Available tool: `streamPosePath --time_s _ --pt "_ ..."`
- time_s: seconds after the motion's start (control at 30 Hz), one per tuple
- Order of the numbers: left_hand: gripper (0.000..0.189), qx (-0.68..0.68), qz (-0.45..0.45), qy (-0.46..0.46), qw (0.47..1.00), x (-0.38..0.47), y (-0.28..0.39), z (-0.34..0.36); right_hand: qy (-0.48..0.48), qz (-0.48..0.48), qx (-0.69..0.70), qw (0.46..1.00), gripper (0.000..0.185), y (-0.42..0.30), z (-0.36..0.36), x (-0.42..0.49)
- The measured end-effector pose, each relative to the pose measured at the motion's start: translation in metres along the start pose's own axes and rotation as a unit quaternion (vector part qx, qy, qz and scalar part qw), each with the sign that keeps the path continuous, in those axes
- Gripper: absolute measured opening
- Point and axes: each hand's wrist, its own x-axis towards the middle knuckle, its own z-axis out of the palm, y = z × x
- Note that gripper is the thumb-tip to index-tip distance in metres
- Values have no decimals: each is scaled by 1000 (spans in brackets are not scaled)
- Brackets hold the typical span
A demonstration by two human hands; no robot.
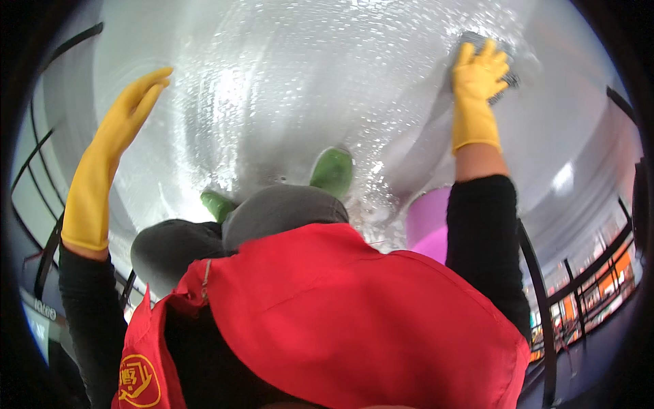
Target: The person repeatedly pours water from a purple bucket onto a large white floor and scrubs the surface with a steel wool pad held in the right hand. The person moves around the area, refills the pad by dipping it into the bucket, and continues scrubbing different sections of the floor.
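My right hand point(479, 76), in a yellow rubber glove, lies with spread fingers on a dark grey cloth or scouring pad point(472, 38), pressed against a wet, shiny grey surface point(286, 102). Parts of the pad show past the fingertips and below the palm; whether the fingers grip it cannot be told. At the left, my left hand point(135, 99), in a matching glove, is raised with its fingers together and extended, holding nothing visible. It is nearest the left part of the same surface; contact cannot be told.
A pink-purple bucket or basin point(429, 222) stands by my right forearm, partly hidden. Green boots point(332, 171) show beyond my grey-clad knees, on the wet surface. Black metal railings point(544, 301) stand at the lower right, and more black bars point(36, 148) rise at the left.
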Motion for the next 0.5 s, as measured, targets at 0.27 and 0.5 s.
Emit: streamPosePath --time_s 0.27,0.5 --pt "42 45 -92 56 993 -68 -105 -22 -286 -657 92 691 63 -281 35 -251" --pt "40 13 -248 71 966 -226 -301 4 9 -558 17 829 55 -309 46 -30"
